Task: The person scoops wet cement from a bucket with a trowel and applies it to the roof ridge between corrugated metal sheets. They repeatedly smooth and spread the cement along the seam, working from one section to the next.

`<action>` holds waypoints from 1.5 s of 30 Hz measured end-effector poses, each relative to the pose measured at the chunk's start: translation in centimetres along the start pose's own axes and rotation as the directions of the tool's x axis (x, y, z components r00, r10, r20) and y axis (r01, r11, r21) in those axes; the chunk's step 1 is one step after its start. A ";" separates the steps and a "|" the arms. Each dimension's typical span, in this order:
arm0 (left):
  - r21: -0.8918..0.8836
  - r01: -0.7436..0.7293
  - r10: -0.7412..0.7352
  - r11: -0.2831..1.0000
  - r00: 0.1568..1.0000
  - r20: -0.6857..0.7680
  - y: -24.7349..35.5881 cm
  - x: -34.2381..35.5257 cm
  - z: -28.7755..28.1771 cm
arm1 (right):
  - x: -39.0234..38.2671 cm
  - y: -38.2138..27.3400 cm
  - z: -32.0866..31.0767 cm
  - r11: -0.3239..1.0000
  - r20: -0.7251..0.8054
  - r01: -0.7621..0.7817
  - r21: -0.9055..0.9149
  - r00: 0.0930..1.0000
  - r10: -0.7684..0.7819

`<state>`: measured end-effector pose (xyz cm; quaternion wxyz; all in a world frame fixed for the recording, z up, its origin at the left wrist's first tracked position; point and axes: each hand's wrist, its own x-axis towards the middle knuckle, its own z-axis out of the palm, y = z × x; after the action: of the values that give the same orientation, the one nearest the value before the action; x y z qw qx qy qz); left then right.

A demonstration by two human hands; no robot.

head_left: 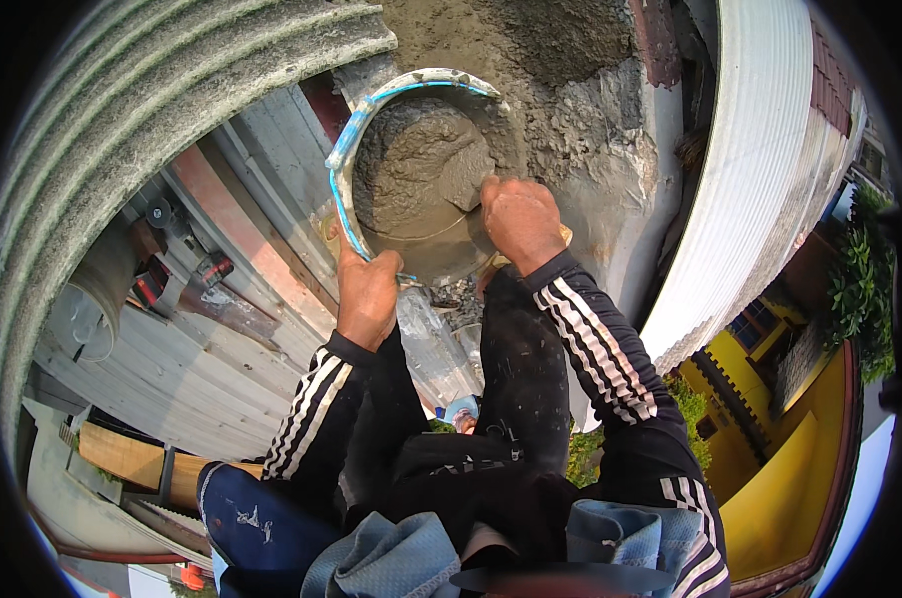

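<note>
A round bucket (343,189) with a pale rim and blue strips along it holds wet grey mortar (411,164). My left hand (369,291) is closed on the bucket's near left rim, the thumb lying along the edge. Over the right side of the bucket, my right hand (522,221) is closed in a fist around a trowel. The trowel's mortar-coated blade (466,177) rests against the mortar; its handle is hidden in the fist. Both feet are mostly hidden below the bucket, between my dark trouser legs.
Corrugated roofing (212,75) curves along the left, and white corrugated sheet (735,199) rises at right. Rough cement (595,130) lies beyond the bucket. Red-and-black power tools (152,282) and another bucket (90,309) sit on metal sheets at left. A yellow building (789,458) stands far below.
</note>
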<state>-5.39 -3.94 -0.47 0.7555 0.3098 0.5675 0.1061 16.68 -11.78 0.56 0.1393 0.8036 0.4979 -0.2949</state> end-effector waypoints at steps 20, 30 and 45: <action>-0.244 0.165 -0.241 0.956 0.914 -0.326 -1.9 0.0 -4.8 | 4.8 8.6 7.4 -0.115 0.195 -0.196 0.974 0.981 -0.026; -0.084 0.167 -0.186 0.982 0.915 -0.359 -3.0 -0.3 -3.2 | -5.9 6.7 9.6 0.665 -0.149 -0.163 0.729 0.910 0.386; 0.059 0.161 -0.156 0.985 0.985 -0.080 1.1 -3.0 0.0 | -3.1 4.3 5.5 0.948 -0.238 0.019 0.317 0.969 0.060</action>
<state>-6.21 -4.56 2.54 0.7292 0.2840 0.6214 0.0386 17.61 -18.85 -2.20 -0.0509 0.8508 0.4490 -0.2683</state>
